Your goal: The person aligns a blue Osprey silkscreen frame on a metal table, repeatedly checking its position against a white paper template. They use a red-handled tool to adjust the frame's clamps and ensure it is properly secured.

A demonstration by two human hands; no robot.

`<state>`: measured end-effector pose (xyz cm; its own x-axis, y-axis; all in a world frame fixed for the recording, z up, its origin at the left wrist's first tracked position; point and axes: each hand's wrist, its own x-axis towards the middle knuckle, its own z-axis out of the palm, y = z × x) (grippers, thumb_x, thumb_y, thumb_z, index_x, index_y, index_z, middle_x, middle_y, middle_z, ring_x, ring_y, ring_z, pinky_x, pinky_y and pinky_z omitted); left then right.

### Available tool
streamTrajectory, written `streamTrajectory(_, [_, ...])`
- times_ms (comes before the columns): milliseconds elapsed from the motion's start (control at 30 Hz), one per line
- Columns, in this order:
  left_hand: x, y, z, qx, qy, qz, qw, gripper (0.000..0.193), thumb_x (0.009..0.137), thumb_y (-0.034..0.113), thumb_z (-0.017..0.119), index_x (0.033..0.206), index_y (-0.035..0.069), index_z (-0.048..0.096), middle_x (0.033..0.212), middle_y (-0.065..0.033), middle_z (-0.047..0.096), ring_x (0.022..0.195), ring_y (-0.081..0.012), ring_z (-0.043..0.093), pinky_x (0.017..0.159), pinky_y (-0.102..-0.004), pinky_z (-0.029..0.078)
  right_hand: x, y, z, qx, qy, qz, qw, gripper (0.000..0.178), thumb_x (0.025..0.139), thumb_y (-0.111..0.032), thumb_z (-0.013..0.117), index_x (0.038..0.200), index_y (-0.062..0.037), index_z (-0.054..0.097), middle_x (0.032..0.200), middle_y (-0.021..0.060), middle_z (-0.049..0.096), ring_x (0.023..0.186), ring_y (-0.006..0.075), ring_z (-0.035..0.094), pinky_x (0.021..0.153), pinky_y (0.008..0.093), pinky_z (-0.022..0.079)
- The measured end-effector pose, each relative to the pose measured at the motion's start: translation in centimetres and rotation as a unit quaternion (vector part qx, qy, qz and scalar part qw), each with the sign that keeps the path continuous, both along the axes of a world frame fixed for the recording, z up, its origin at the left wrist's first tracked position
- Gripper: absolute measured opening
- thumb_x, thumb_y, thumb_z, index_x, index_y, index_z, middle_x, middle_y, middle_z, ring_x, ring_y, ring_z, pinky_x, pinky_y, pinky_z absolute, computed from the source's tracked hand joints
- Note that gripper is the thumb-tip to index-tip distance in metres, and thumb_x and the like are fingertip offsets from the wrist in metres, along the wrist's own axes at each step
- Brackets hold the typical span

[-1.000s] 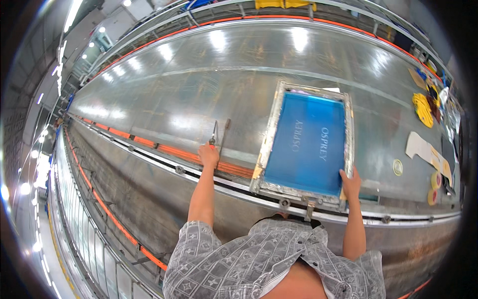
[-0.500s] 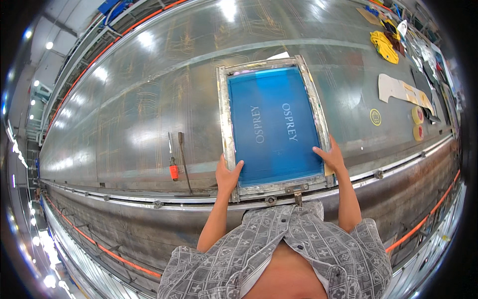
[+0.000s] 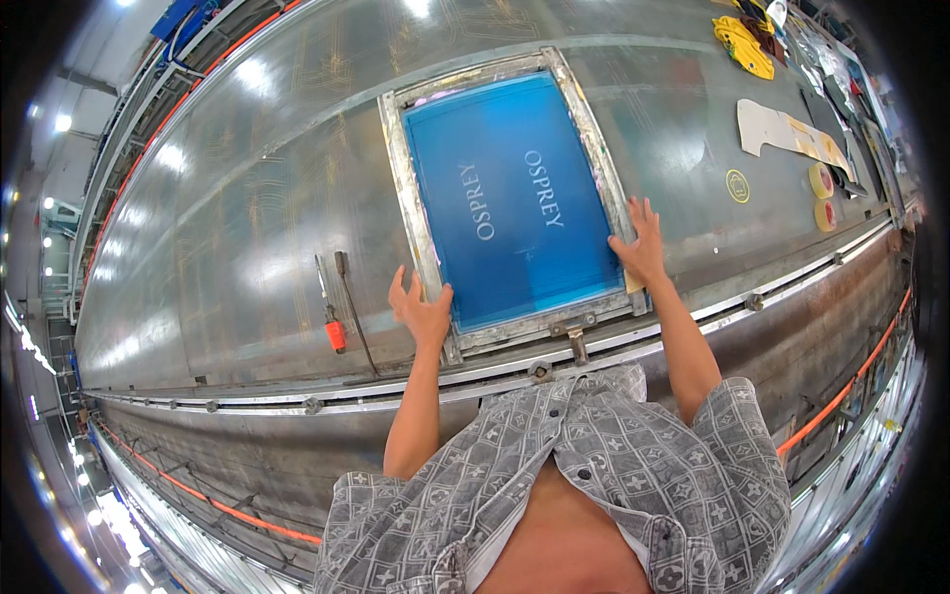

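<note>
A screen-printing frame (image 3: 401, 168) with blue mesh (image 3: 510, 267) and pale lettering lies in front of me on the long metal table (image 3: 267, 218). Its near end, with a metal bracket (image 3: 574, 327), sits by the rail. At the near left corner is my left hand (image 3: 426, 315), thumb at the frame's inner edge and fingers spread outside it. My right hand (image 3: 643, 249) is at the right side bar, thumb over the bar, fingers spread and pointing away. Neither hand is closed round the frame. A small tan piece (image 3: 633, 281) shows beside the right hand.
To the left lie an orange-handled tool with a narrow blade (image 3: 335, 335) and a thin dark rod (image 3: 356, 315). Tape rolls (image 3: 821, 184), a pale cut sheet (image 3: 782, 131) and yellow cloth (image 3: 744, 48) lie on the right. A metal rail (image 3: 435, 394) edges the table.
Both hands have loosened from the frame's sides, and their fingers have spread outward. The whole view has shifted and turned slightly, so the frame appears higher and further left.
</note>
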<state>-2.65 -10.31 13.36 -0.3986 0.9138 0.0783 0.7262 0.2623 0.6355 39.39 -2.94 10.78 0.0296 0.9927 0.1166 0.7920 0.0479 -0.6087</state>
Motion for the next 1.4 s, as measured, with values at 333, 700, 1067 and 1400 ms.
streamTrajectory(333, [-3.9,-1.4,-2.3,0.037,-0.036,-0.016,0.999,0.069,0.073,0.029,0.085,0.130,-0.004,0.063,0.157,-0.0130,0.035,0.147,-0.0354,0.026,0.117,-0.0562,0.020,-4.1,-2.6,0.2,-0.042,-0.007,-0.007,0.999,0.082,0.078,-0.034,0.071,0.148,-0.0001,0.045,0.158,0.0175,0.039,0.152,0.0447,0.016,0.122,0.0602,0.000])
streamTrajectory(700, [-3.8,-1.2,-2.1,-0.064,0.053,-0.032,0.996,0.076,0.075,0.037,0.082,0.141,0.007,0.057,0.162,-0.0151,0.022,0.151,-0.0370,0.015,0.118,-0.0559,0.014,-3.5,-2.5,-0.6,-0.041,0.002,0.007,0.999,0.087,0.079,-0.034,0.069,0.152,0.0001,0.037,0.161,0.0171,0.035,0.153,0.0442,0.012,0.122,0.0594,-0.002])
streamTrajectory(1067, [-0.2,-1.0,-1.6,-0.088,0.060,-0.026,0.994,0.081,0.074,0.040,0.082,0.143,0.008,0.056,0.163,-0.0174,0.020,0.151,-0.0401,0.013,0.117,-0.0592,0.012,-0.1,-1.4,-0.5,-0.077,0.000,0.013,0.997,0.086,0.082,-0.031,0.068,0.155,-0.0018,0.033,0.161,0.0148,0.035,0.154,0.0395,0.016,0.123,0.0567,0.002])
streamTrajectory(1400, [0.5,-5.3,2.4,-0.075,0.058,-0.022,0.995,0.091,0.078,0.061,0.073,0.151,0.014,0.046,0.164,-0.0201,0.019,0.151,-0.0411,0.013,0.117,-0.0609,0.011,1.3,-8.0,5.0,-0.058,-0.165,-0.033,0.984,0.087,0.087,-0.036,0.072,0.159,-0.0099,0.029,0.165,0.0164,0.025,0.155,0.0362,0.014,0.124,0.0529,0.005])
